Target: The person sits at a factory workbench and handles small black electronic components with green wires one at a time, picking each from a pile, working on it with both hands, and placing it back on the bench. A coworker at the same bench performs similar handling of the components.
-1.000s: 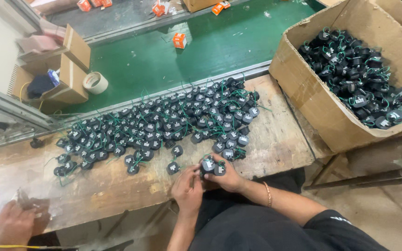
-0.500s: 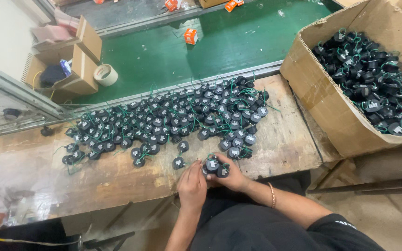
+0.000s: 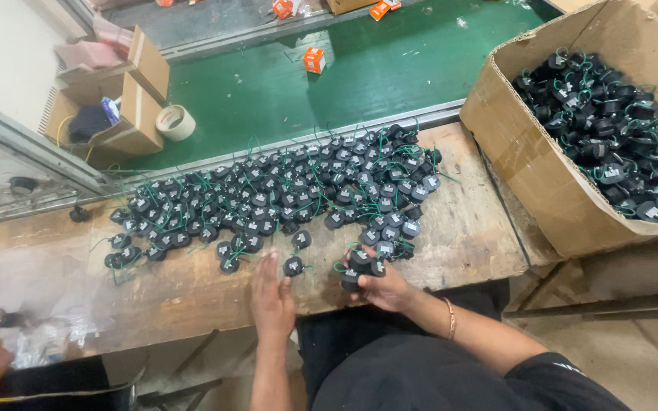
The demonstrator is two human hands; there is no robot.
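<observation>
A large cardboard box (image 3: 542, 164) is standing at the right end of the wooden workbench (image 3: 474, 228), and it is holding a deep heap of small black round components with green wire leads (image 3: 611, 129); judging by that heap, much of the stock is awaiting handling. A broad spread of the same components (image 3: 283, 194) is lying across the bench top, from the left part to near the box, set out roughly flat and close together. This spread suggests the work is well under way but not near its end.

The right hand (image 3: 386, 285) is resting at the near edge of the bench, fingers curled and clamped around a small cluster of components (image 3: 363, 266). The left hand (image 3: 270, 293) is lying flat and open on the wood, fingertips just beside a single loose component (image 3: 293, 266), not gripping it. The two hands are apart, the forearms reaching in from the bottom of the view.
</observation>
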